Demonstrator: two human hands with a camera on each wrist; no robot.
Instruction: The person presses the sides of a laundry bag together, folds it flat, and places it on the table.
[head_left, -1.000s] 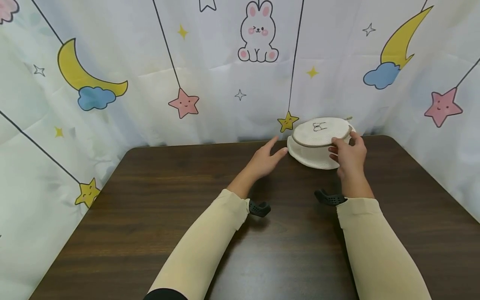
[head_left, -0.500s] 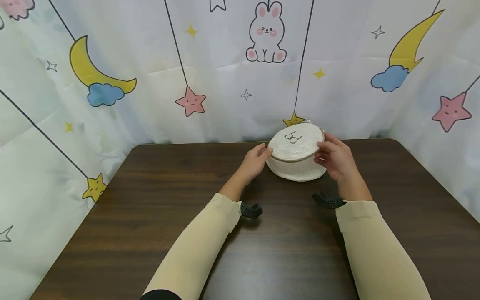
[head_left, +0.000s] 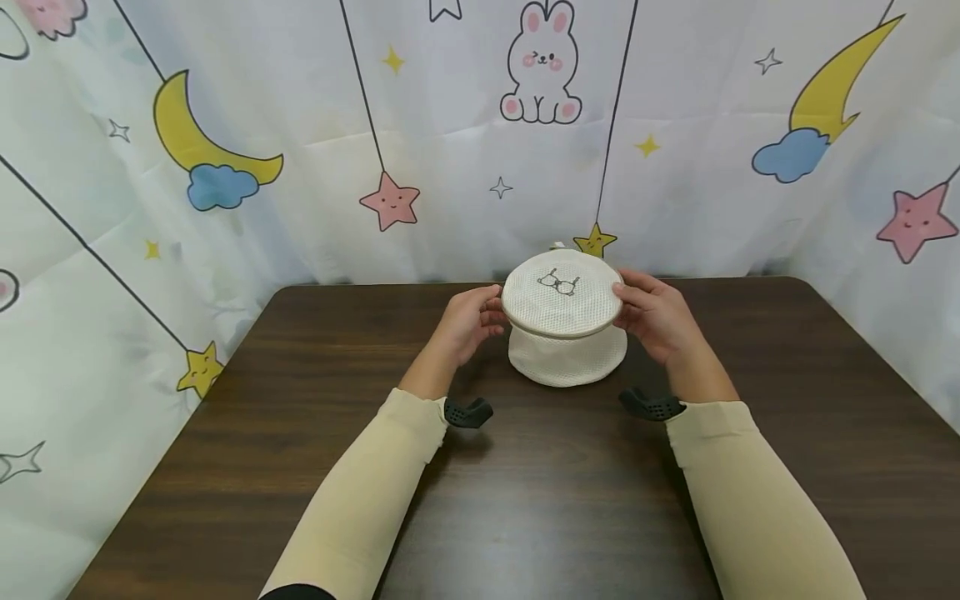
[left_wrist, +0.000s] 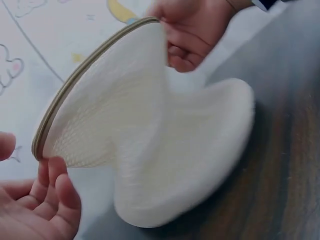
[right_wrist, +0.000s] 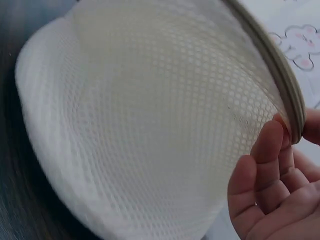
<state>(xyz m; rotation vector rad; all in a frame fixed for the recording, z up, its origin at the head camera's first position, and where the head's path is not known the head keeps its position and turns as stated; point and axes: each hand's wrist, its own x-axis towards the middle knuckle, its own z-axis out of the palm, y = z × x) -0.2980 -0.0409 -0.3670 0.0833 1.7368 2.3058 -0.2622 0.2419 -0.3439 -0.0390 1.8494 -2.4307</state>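
In the head view a cream mesh laundry bag [head_left: 566, 358] with a zip round its lid and a small bra drawing on top is at the middle of the table's far part. Its zipped lid is raised and tilted, while the soft base sags below. My right hand [head_left: 656, 321] pinches the zip edge on the right side, thumb above and fingers beneath, also seen in the right wrist view. On the other side my left hand [head_left: 468, 321] has bent fingertips touching the zip rim [left_wrist: 65, 92]; its thumb stands apart from the rim in the left wrist view.
The dark wooden table [head_left: 525, 500] runs under both forearms, its far edge just behind the bag. A white curtain [head_left: 450, 108] printed with moons, stars and a rabbit hangs behind and along the sides. Each wrist wears a black strap device [head_left: 468, 412].
The laundry bag has come left and nearer from the far right of the table, its lid turned and lifted. The left hand has come to its rim and shifted left; the right hand keeps hold.
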